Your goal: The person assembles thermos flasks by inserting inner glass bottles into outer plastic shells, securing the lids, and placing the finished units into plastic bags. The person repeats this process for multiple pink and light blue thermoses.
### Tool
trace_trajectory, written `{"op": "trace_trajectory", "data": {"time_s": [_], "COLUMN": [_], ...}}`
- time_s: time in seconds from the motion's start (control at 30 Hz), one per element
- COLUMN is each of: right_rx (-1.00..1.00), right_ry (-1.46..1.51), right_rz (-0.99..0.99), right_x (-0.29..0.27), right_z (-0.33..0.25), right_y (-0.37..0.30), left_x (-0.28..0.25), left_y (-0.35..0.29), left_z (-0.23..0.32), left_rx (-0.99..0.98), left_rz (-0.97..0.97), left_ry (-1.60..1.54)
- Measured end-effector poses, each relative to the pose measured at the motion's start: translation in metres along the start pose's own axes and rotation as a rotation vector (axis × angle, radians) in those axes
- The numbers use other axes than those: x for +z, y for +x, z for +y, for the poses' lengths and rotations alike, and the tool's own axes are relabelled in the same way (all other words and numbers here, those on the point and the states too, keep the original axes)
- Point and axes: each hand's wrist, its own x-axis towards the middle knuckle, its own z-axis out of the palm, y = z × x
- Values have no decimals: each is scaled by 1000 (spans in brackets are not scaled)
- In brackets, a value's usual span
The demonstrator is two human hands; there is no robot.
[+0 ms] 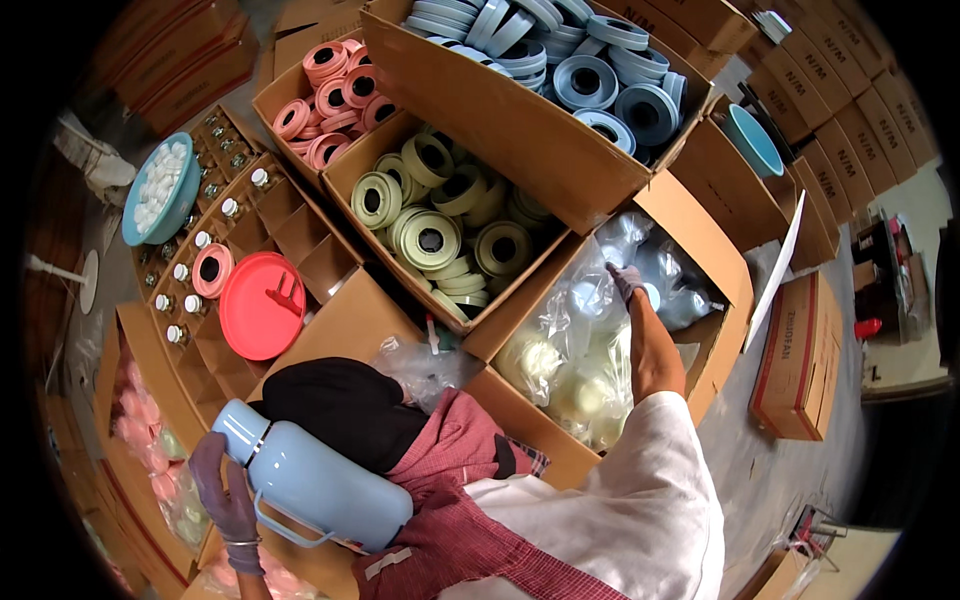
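A light-blue vacuum flask [325,480] with a loop handle lies tilted against my apron, its capped end up and to the left. My gloved left hand [226,492] is curled at the capped end and holds the flask there. My right arm stretches into an open carton [690,235] at the right. In it, my gloved right hand [628,282] is closed on a clear plastic bag [590,310]; its fingertips are partly hidden. Bluish and pale-yellow rounded parts show through the bags.
Cartons of green rings [430,240], pink rings [325,90] and blue rings [585,82] stand ahead. At left, a red round lid [262,305] rests on a divided carton with white-capped bottles [192,302]. A blue basin [160,190] holds small white pieces. Stacked cartons [830,130] stand far right.
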Motion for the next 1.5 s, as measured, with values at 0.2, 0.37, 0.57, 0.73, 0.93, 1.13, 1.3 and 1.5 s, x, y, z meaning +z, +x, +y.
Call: {"op": "trace_trajectory", "data": {"time_s": [0.2,0.37,0.57,0.73,0.93,1.13,1.3,1.5], "right_rx": [-226,-325,-850,-485,-807,-733,-1728,-1277], "right_ry": [613,891,673,1434,1804,961,347,353], "right_rz": [141,-193,-1288,-1907,-1646,-1519,-1163,-723], "right_x": [-48,-165,-126,-36,77,70,63,174], "right_z": [15,-39,-281,-494,-668,-651,-558,-523], "right_y": [-6,-109,-290,-385,-478,-494,-474,-483], "left_x": [-5,-5,28,44,70,85,94,108], "left_y": [-15,4,84,124,147,166,168,143], "left_z": [-24,-41,-51,-43,-71,-147,-180,-145], "left_rx": [-179,-349,-257,-209,-168,-153,-382,-246], "left_rz": [67,139,59,-231,-236,122,90,121], "left_ry": [-7,-206,-517,-894,-1301,-1329,-2024,-1640]}}
